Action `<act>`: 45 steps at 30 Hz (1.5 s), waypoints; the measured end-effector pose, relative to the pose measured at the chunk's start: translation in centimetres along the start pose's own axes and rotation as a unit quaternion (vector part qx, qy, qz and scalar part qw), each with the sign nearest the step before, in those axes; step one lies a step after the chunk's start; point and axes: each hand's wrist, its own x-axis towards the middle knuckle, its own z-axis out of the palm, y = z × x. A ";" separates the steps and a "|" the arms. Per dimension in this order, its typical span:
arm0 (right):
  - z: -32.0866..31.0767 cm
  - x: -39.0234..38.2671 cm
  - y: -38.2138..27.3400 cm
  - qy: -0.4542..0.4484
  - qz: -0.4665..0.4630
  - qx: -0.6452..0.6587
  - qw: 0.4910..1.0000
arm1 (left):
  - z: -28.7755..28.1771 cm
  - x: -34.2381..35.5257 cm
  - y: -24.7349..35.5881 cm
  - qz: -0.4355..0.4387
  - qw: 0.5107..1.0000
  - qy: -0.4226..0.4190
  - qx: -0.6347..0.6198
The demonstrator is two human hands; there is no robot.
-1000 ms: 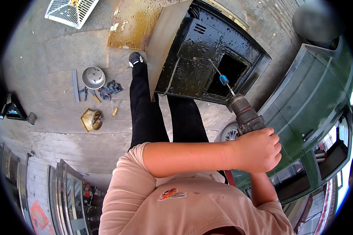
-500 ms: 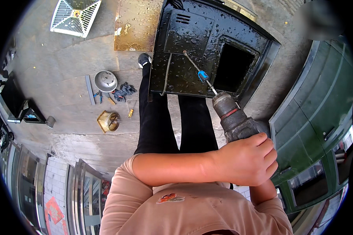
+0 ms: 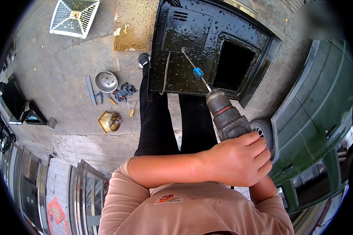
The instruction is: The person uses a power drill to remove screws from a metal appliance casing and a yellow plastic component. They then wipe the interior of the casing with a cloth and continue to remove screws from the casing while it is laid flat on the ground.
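Drill (image 3: pixel 228 117) is clamped in left grip (image 3: pixel 239 160), right grip hidden, green vehicle (image 3: pixel 321 98) seen alongside, floor gap (image 3: pixel 280 78) bounded by black cabinet edge (image 3: pixel 261 72)

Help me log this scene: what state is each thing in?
Left hand: curled around drill
Right hand: hidden
Drill: gripped, pointing at black unit
Black unit: wet-looking, spattered
White grille: lying on floor
Metal bowl: open side up
Green vehicle door: looks shut
Dark cloth: crumpled

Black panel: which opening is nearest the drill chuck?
The large dark rectangular opening, in the right part of the black panel. The vent slots are narrow, stacked and farther from the drill, toward the upper left.
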 end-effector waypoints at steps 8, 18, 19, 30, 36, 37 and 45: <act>0.2 0.0 0.1 -0.005 0.000 0.002 1.000 | 0.3 0.5 0.0 -0.004 1.000 0.007 -0.003; 0.7 -0.5 -0.1 0.000 0.013 0.004 1.000 | 1.5 1.1 -0.6 0.043 0.998 -0.004 -0.041; 0.7 -0.5 0.0 -0.001 0.012 0.005 1.000 | 1.6 1.0 -0.5 0.046 0.998 0.005 -0.037; 0.7 -0.2 0.5 -0.008 0.013 0.007 1.000 | 0.7 -0.1 -0.8 0.030 0.999 0.006 -0.018; 0.9 -0.5 0.7 -0.010 0.014 0.009 1.000 | 1.5 0.2 -0.3 0.041 0.999 0.027 -0.010; 0.9 -0.6 0.7 -0.010 0.016 0.010 1.000 | 1.5 0.1 -0.2 0.043 0.998 0.035 0.007; 1.0 -0.6 0.9 -0.011 0.016 0.012 1.000 | 0.9 -0.6 -0.5 0.018 1.000 0.003 -0.010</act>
